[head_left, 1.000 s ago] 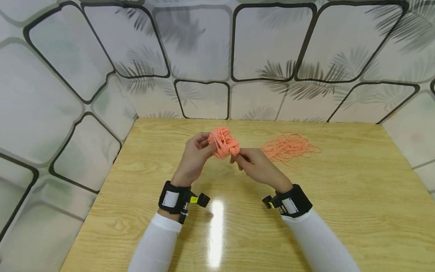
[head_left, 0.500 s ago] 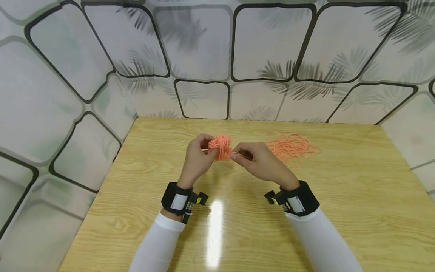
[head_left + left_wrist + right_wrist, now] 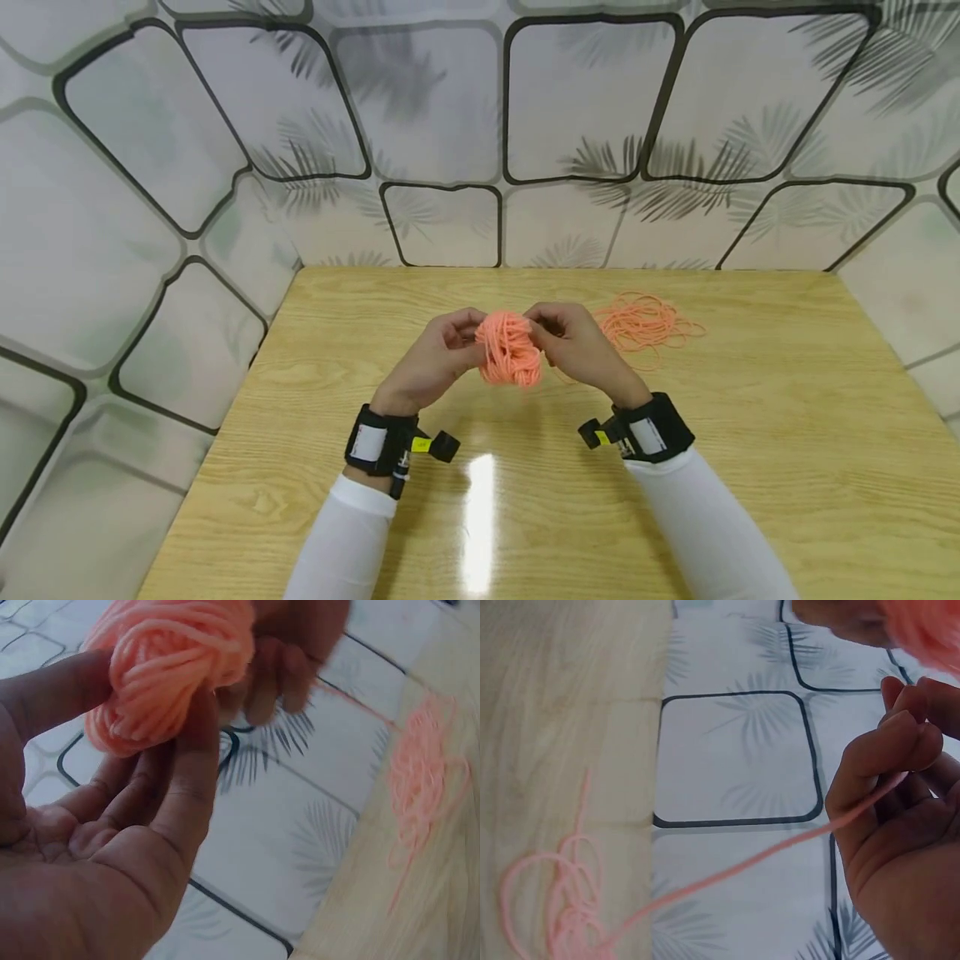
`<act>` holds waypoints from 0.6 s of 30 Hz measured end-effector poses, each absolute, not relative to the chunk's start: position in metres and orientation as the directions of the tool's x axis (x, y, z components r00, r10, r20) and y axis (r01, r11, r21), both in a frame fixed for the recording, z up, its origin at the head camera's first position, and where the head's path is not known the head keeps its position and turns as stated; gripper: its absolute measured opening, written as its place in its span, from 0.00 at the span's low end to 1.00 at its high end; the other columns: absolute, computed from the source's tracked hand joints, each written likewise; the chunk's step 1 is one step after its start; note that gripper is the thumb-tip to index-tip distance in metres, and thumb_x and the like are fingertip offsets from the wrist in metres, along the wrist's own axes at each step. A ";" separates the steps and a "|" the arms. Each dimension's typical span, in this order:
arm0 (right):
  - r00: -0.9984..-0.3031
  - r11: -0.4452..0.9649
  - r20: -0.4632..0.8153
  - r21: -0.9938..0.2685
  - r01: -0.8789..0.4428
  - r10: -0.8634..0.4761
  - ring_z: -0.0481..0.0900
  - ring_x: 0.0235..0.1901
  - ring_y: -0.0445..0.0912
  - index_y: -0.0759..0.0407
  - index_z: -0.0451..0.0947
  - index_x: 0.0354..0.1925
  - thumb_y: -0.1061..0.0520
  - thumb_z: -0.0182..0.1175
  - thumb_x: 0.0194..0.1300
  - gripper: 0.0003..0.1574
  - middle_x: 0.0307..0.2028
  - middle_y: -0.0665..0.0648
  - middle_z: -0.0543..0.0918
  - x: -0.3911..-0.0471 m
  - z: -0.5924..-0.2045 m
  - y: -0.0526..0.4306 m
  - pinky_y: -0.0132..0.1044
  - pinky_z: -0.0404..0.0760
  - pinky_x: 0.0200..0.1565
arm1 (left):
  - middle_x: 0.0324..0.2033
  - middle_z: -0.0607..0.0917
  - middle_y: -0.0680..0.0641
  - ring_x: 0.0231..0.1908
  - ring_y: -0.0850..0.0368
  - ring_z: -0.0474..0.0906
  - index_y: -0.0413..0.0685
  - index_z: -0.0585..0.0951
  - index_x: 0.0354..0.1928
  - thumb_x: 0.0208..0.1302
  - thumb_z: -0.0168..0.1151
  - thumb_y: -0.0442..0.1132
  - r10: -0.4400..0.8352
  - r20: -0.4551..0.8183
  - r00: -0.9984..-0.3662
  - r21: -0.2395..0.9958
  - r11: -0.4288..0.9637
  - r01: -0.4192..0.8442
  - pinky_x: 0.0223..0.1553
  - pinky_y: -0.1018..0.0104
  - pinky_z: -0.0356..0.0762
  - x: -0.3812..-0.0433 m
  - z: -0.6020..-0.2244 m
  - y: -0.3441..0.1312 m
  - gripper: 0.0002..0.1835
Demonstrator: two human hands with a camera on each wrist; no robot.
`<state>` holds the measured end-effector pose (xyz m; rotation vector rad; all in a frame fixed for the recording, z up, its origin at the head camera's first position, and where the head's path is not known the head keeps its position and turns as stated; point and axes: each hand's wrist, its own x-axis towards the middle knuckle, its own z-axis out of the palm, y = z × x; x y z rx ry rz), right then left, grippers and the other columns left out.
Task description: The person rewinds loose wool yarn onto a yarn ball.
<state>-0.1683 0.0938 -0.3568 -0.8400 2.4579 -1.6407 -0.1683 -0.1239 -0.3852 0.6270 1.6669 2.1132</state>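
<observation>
My left hand (image 3: 437, 354) grips a ball of coral yarn (image 3: 508, 350) above the table, thumb on the near side and fingers behind it. Close against the ball's right side, my right hand (image 3: 581, 343) pinches a strand of yarn (image 3: 780, 846) between thumb and fingertips. That strand runs from the right hand down to a loose heap of the same yarn (image 3: 641, 323) on the table. In the left wrist view the wound ball (image 3: 169, 671) shows thick, crossing wraps, and the fingers of the other hand appear behind it.
The wooden table (image 3: 712, 467) reaches back to a patterned wall (image 3: 585, 100) with dark outlines and leaf prints. Another wall panel (image 3: 90, 233) stands along the left edge. Both wrists wear black straps (image 3: 652, 427) with small cameras.
The ball has turned in my left hand and now sits slightly lower and to the right. My right hand has risen a little along the ball's right side, still pinching yarn.
</observation>
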 end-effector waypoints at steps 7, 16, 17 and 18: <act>-0.825 0.398 0.142 -0.823 -0.405 -0.546 0.69 0.20 0.45 0.55 0.77 0.35 0.56 0.50 0.68 0.09 0.22 0.56 0.74 -0.160 -0.371 0.085 0.36 0.68 0.22 | 0.47 0.77 0.40 0.47 0.51 0.76 0.37 0.71 0.52 0.58 0.62 0.36 0.232 0.091 -0.968 0.939 -0.343 0.006 0.50 0.56 0.71 -0.170 -0.380 -0.118 0.20; -0.787 0.450 0.164 -0.744 -0.494 -0.594 0.62 0.17 0.42 0.45 0.74 0.31 0.42 0.52 0.66 0.12 0.18 0.49 0.66 -0.161 -0.383 0.089 0.34 0.62 0.22 | 0.41 0.79 0.40 0.42 0.49 0.77 0.38 0.74 0.47 0.57 0.62 0.32 0.076 0.202 -0.976 0.974 0.085 0.208 0.41 0.61 0.75 -0.169 -0.385 -0.111 0.15; -0.789 0.449 0.166 -0.745 -0.494 -0.591 0.62 0.17 0.41 0.45 0.74 0.31 0.43 0.52 0.66 0.11 0.18 0.50 0.67 -0.159 -0.376 0.089 0.34 0.62 0.23 | 0.40 0.79 0.41 0.41 0.50 0.76 0.38 0.75 0.46 0.56 0.62 0.33 0.076 0.219 -0.973 0.960 0.161 0.228 0.40 0.62 0.76 -0.169 -0.386 -0.111 0.15; -0.792 0.449 0.169 -0.746 -0.492 -0.587 0.62 0.17 0.41 0.45 0.75 0.32 0.45 0.52 0.66 0.10 0.18 0.50 0.67 -0.156 -0.370 0.089 0.34 0.61 0.23 | 0.39 0.79 0.42 0.40 0.50 0.76 0.39 0.75 0.45 0.56 0.61 0.33 0.081 0.229 -0.970 0.945 0.221 0.241 0.39 0.63 0.76 -0.168 -0.387 -0.111 0.14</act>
